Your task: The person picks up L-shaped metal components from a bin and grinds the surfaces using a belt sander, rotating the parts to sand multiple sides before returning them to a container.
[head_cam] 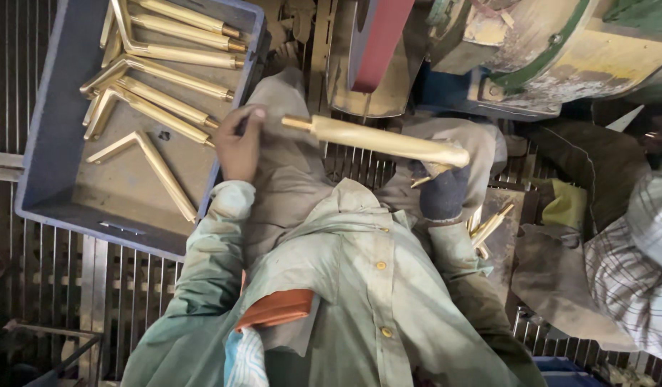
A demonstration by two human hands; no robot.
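A grey crate (51, 179) of brass handles (159, 107) is set at the left. One long brass handle (381, 140) is held across the lap, below a red sanding belt (377, 39). It is gripped by the gloved right hand (445, 188); the bare left hand (239, 143) rests curled, empty, at the crate's edge. With so one-sided a grip, the handle could likely be snatched by the belt.

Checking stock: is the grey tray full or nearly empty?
Partly filled: the tray holds several brass handles in its far half; its near floor is bare.
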